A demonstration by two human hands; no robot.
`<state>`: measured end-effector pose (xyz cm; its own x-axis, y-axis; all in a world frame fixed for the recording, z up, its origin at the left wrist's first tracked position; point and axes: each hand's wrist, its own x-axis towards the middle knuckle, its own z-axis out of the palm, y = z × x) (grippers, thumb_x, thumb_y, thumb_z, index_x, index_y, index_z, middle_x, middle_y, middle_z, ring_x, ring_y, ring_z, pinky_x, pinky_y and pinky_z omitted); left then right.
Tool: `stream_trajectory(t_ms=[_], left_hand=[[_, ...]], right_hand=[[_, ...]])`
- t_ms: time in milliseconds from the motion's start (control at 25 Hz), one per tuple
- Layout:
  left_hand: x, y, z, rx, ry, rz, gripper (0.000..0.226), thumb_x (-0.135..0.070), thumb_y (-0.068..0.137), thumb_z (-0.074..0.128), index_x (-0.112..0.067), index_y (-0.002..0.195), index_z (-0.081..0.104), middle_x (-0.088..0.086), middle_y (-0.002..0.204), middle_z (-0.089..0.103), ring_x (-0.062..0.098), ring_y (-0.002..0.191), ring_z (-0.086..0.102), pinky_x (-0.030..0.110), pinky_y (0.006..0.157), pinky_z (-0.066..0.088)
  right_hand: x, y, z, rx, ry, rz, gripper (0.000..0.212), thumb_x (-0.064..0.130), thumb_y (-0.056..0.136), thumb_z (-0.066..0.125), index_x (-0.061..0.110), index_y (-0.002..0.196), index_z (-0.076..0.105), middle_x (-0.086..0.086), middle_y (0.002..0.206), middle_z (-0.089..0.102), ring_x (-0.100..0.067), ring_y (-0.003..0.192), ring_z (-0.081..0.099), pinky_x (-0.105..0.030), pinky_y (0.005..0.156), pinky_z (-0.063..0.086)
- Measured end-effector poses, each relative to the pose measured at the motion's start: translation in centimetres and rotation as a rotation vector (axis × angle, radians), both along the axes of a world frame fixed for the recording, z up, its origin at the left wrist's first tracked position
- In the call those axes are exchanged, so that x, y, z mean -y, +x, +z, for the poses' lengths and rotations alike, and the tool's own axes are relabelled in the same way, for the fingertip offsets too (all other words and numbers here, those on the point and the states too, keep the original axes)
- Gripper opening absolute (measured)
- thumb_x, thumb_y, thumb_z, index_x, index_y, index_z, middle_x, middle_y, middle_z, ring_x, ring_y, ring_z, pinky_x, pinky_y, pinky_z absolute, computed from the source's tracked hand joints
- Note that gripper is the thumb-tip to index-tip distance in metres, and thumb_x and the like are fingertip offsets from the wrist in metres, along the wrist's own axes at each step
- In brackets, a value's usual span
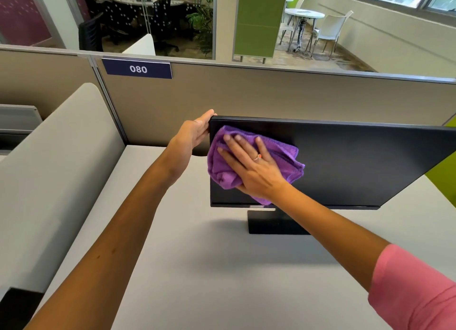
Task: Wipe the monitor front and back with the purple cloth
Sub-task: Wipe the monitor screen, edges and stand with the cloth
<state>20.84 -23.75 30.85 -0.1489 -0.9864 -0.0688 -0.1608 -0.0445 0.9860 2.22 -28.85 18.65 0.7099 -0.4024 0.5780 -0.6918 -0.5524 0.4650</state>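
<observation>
- The monitor (345, 164) stands right of the frame's centre on a pale grey desk (197, 268), its dark screen switched off and facing the camera; its right end runs out of the frame.
- Its black stand (274, 222) rests on the desk just below the screen's lower edge.
- A small mark sits at the middle of the bottom bezel, partly behind the right forearm and too small to read.
- The purple cloth (291, 162) lies bunched against the left part of the screen, reaching from near the top edge down to the bottom bezel.
- The right hand (254, 169) presses flat on the cloth, fingers straight and spread, pointing toward the upper left of the frame; a ring (257, 157) shows on one finger.
- A pink sleeve (414, 292) covers the right upper arm at the lower right corner of the frame.
- The left hand (195, 132) holds the monitor's upper left corner, its thumb lying along the top edge and its fingers reaching behind the panel, out of sight.
- On the beige partition (271, 95) behind the desk, a dark blue label (137, 68) in the upper left of the frame reads "080" in white figures.
- A light grey divider panel (54, 169) borders the desk along the left of the frame.
- Beyond the partition, in the upper right, a round white table (304, 14) stands with white chairs (330, 30) around it.
</observation>
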Motion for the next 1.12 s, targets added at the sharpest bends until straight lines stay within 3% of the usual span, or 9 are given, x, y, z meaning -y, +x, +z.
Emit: stream_trajectory(t_ms=[120, 280, 440, 760, 880, 1040, 1120], left_hand=[[0.1, 0.9, -1.6, -0.288, -0.087, 0.013, 0.032, -0.021, 0.102, 0.028, -0.015, 0.126, 0.05, 0.011, 0.149, 0.038, 0.02, 0.138, 0.036, 0.029, 0.114, 0.03], [0.4, 3.1, -4.1, -0.429, 0.012, -0.094, 0.056, -0.03, 0.1, 0.006, -0.016, 0.135, 0.047, -0.009, 0.128, 0.061, 0.006, 0.124, 0.052, 0.015, 0.093, 0.045], [0.9, 3.8, -6.0, -0.378, 0.1, -0.045, 0.06, -0.036, 0.099, 0.004, -0.024, 0.123, 0.058, -0.009, 0.126, 0.063, 0.009, 0.12, 0.056, 0.028, 0.105, 0.033], [1.1, 3.7, -9.6, -0.179, 0.205, 0.013, 0.058, -0.034, 0.101, 0.007, -0.024, 0.118, 0.062, 0.0, 0.128, 0.061, 0.014, 0.121, 0.055, 0.035, 0.113, 0.026], [1.2, 3.7, -10.7, -0.16, 0.227, 0.015, 0.059, -0.032, 0.101, 0.007, -0.024, 0.114, 0.064, 0.002, 0.125, 0.063, 0.014, 0.119, 0.055, 0.036, 0.113, 0.026], [1.4, 3.6, -11.8, -0.161, 0.244, 0.021, 0.059, -0.035, 0.101, 0.009, -0.022, 0.113, 0.065, 0.002, 0.12, 0.065, 0.016, 0.116, 0.058, 0.037, 0.111, 0.03], [1.4, 3.6, -12.2, -0.165, 0.236, 0.026, 0.058, -0.036, 0.101, 0.01, -0.024, 0.11, 0.066, 0.0, 0.12, 0.065, 0.017, 0.115, 0.058, 0.037, 0.11, 0.032]], right_hand=[[0.3, 0.5, 0.7, 0.035, -0.028, 0.007, 0.071, 0.052, 0.093, 0.034, 0.018, 0.151, 0.011, -0.003, 0.16, 0.002, -0.022, 0.147, -0.001, -0.048, 0.117, -0.007], [-0.2, 0.4, -2.8, -0.142, 0.029, 0.04, 0.069, 0.046, 0.093, 0.027, 0.016, 0.151, 0.006, -0.001, 0.159, -0.005, -0.023, 0.146, -0.006, -0.046, 0.116, -0.012], [-1.0, 0.3, -7.7, -0.251, 0.046, -0.029, 0.071, 0.041, 0.091, 0.033, 0.014, 0.151, 0.006, -0.001, 0.158, -0.002, -0.022, 0.146, -0.004, -0.045, 0.118, -0.008], [-3.0, -0.9, -13.6, -0.401, 0.17, -0.074, 0.075, 0.034, 0.087, 0.055, 0.015, 0.149, 0.016, 0.001, 0.157, 0.012, -0.022, 0.144, 0.004, -0.044, 0.118, 0.004], [-2.7, -1.0, -11.6, -0.33, 0.12, -0.086, 0.076, 0.033, 0.087, 0.05, 0.015, 0.15, 0.012, 0.0, 0.157, 0.003, -0.023, 0.145, 0.001, -0.045, 0.117, -0.002], [-1.4, 0.2, -7.2, -0.016, 0.119, -0.08, 0.072, 0.042, 0.09, 0.037, 0.018, 0.151, 0.007, 0.0, 0.16, -0.003, -0.024, 0.146, -0.004, -0.047, 0.116, -0.008], [-1.0, 0.6, -6.7, 0.05, 0.141, -0.077, 0.071, 0.043, 0.09, 0.034, 0.019, 0.151, 0.007, 0.001, 0.16, -0.002, -0.024, 0.147, -0.004, -0.049, 0.115, -0.01]])
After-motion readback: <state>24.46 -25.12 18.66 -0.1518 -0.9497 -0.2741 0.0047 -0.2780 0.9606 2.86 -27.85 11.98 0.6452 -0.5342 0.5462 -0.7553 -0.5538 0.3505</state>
